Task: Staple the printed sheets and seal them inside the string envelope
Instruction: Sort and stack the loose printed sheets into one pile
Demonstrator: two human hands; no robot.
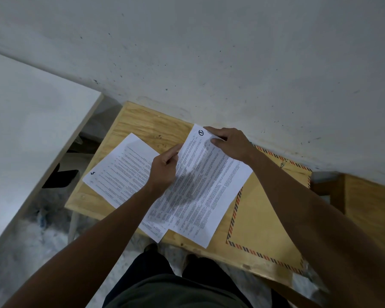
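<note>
Printed sheets lie across the small plywood table point(142, 123): I pinch the top sheet point(205, 185) with my left hand point(163, 168) at its left edge and my right hand point(229, 142) at its far corner, its long axis running toward me. A second sheet point(120, 170) lies left, partly beneath. The string envelope point(262, 218) lies just right, partly under the paper; I see no stapler.

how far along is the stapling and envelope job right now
Early stage. Done: nothing yet; no staple or stapler shows. In hand: the left hand and right hand pinch the top sheet, marked 1, while a second sheet lies apart on the wooden table. Left: stack and staple the sheets, slide them into the string envelope lying flat beside them, then seal it.
</note>
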